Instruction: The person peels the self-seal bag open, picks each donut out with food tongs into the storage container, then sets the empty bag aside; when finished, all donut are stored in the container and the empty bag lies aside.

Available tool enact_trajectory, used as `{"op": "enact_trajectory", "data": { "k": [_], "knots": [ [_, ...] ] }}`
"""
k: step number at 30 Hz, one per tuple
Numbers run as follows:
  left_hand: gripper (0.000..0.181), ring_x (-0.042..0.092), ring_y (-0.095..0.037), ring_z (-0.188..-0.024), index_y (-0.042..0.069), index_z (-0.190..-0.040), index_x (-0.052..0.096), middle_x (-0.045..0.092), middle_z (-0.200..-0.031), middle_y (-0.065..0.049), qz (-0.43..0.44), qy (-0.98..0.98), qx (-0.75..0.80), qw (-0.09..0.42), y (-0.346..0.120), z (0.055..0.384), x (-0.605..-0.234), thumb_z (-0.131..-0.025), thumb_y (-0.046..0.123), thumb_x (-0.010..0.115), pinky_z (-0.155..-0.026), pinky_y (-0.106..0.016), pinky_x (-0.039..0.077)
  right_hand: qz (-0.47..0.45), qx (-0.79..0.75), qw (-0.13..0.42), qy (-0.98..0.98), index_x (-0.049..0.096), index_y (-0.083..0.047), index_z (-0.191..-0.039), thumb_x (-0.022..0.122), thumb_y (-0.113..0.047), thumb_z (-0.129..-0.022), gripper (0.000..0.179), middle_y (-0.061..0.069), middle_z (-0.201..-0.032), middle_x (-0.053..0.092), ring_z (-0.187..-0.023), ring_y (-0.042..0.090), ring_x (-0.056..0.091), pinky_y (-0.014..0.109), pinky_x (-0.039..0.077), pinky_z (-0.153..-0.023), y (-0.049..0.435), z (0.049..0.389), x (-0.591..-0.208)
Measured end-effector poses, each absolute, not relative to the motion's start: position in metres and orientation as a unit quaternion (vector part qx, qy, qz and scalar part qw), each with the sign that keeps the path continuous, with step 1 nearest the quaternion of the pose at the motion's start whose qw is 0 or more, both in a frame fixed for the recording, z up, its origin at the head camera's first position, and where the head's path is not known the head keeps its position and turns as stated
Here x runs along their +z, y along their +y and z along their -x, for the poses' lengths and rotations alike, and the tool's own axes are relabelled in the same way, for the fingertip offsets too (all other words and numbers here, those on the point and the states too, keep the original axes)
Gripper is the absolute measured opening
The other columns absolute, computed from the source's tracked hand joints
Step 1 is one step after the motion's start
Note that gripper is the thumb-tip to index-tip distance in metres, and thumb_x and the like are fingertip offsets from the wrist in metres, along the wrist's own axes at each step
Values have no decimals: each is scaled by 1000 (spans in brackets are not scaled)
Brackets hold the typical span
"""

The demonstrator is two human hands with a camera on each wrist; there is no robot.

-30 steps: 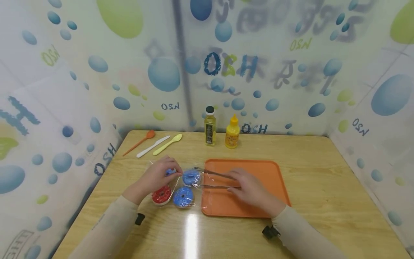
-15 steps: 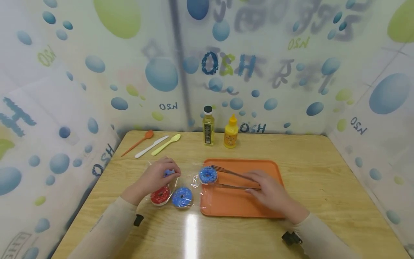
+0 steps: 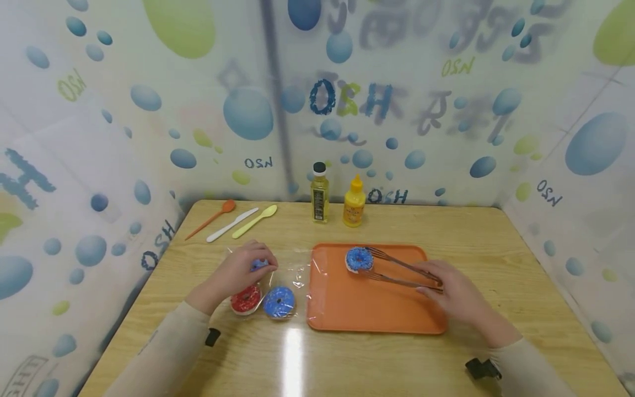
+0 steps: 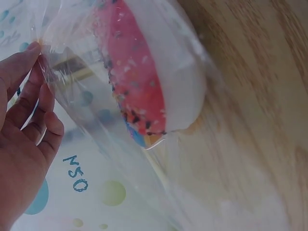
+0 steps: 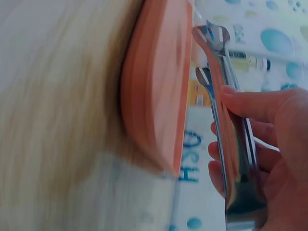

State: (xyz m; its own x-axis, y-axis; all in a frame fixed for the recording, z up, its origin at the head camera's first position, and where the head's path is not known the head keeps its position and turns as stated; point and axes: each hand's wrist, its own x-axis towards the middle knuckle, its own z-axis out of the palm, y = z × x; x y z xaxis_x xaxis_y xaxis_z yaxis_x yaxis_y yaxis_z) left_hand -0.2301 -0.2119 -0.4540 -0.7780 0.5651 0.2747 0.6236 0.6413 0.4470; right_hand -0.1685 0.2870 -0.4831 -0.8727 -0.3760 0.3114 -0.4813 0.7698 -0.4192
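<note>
My left hand (image 3: 246, 267) pinches the edge of a clear plastic bag (image 4: 72, 77) at the table's left. In the bag lie a red sprinkled donut (image 3: 245, 300), a blue donut (image 3: 279, 302) and another blue one (image 3: 258, 264) partly hidden by that hand. My right hand (image 3: 456, 289) grips metal tongs (image 3: 404, 271), thumb on one arm and fingers on the other in the right wrist view. Between the tong tips is a blue donut (image 3: 359, 259), over the back of the orange tray (image 3: 367, 309). Whether it touches the tray, I cannot tell.
Behind the tray stand an oil bottle (image 3: 319, 194) with a dark cap and a yellow squeeze bottle (image 3: 354, 204). At the back left lie an orange spoon (image 3: 210, 219), a white knife (image 3: 232, 225) and a yellow spoon (image 3: 254, 221). The bag's mouth overlaps the tray's left edge.
My right hand has moved right with the tongs, drawing the blue donut out of the bag and over the tray. The left hand has stayed at the bag.
</note>
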Motion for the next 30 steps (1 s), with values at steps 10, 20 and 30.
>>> {"op": "enact_trajectory", "data": {
  "k": [10,20,30],
  "knots": [
    [4,60,-13,-93,23,-92,76,69,-94,12,330,-903,-268,57,-212,229,-455,-95,20,77,-79,-41,55,-215,213,103,-947,71,-12,-123,87,-13,-83,43,8,-114,73,-90,22,68,26,51,-64,332,164,-475],
    [5,63,-20,-95,21,-92,76,70,-95,10,330,-903,-269,51,-212,230,-455,-97,23,75,-82,-43,55,-225,209,123,-944,72,-9,-121,88,-10,-80,45,7,-107,74,-81,14,62,24,47,-59,361,160,-469],
    [5,60,-14,-95,20,-92,77,70,-94,12,336,-903,-262,59,-211,231,-455,-96,24,76,-83,-36,53,-250,222,131,-933,72,-7,-122,91,-6,-75,50,6,-99,73,-74,4,53,21,43,-55,370,160,-474]
  ]
}}
